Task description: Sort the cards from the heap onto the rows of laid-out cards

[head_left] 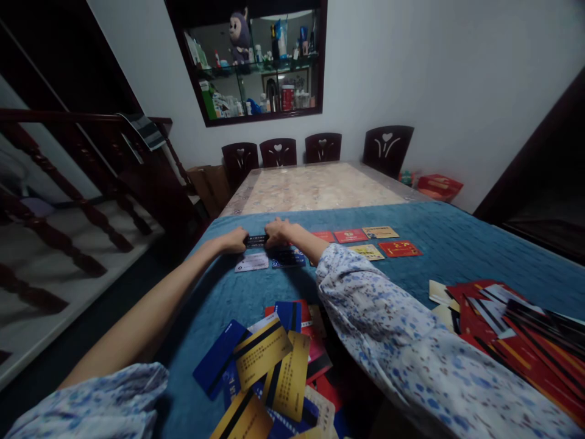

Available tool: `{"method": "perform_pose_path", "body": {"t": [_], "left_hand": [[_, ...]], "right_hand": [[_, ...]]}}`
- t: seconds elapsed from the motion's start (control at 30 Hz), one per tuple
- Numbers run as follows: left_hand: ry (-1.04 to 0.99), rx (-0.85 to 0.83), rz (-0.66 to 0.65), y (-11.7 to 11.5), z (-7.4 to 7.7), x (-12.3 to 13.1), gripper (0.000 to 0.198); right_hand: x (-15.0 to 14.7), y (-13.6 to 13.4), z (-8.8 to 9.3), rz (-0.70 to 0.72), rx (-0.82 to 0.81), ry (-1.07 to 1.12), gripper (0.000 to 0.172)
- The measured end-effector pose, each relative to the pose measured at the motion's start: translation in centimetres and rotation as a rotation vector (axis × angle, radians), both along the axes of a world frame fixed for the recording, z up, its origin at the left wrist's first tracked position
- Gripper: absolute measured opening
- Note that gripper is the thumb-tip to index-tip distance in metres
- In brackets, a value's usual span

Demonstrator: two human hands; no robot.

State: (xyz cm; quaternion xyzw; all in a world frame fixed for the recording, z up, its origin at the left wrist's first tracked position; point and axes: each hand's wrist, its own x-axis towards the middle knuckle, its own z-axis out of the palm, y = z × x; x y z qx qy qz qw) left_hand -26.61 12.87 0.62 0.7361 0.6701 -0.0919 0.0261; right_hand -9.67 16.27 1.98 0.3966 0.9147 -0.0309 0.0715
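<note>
A black card (256,241) with pale print lies at the far left of the blue cloth, between my two hands. My left hand (235,240) has its fingers closed at the card's left end. At the right end, the fingers of my right hand (277,232) are curled against it. Just nearer to me are a whitish card (251,262) and a dark blue card (289,258). Further right in these rows lie a red card (350,236), a tan card (381,232), a yellow card (368,252) and another red card (401,249). My right forearm hides part of the rows.
A loose heap of gold cards (262,350) and blue cards (221,357) lies close to me. On the right is a pile of mostly red cards (525,347). The blue cloth (466,244) covers the near part of the table (315,186); chairs (323,148) stand behind.
</note>
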Motion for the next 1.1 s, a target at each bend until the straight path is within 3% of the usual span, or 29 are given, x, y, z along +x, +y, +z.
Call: {"method": "perform_pose_path", "body": {"t": [0.47,0.8,1.1], "left_hand": [[-0.018,0.044,0.008,0.0,-0.5,-0.8,0.034],[-0.058,0.232,0.019,-0.2,-0.9,-1.2,0.051],[-0.14,0.464,-0.108,-1.8,0.8,3.3,0.018]], "right_hand": [[0.5,0.4,-0.6,0.082,0.13,0.015,0.042],[4.1,-0.8,1.0,0.106,0.205,0.083,0.034],[7.7,-1.9,1.1,0.028,0.206,0.13,0.029]]}}
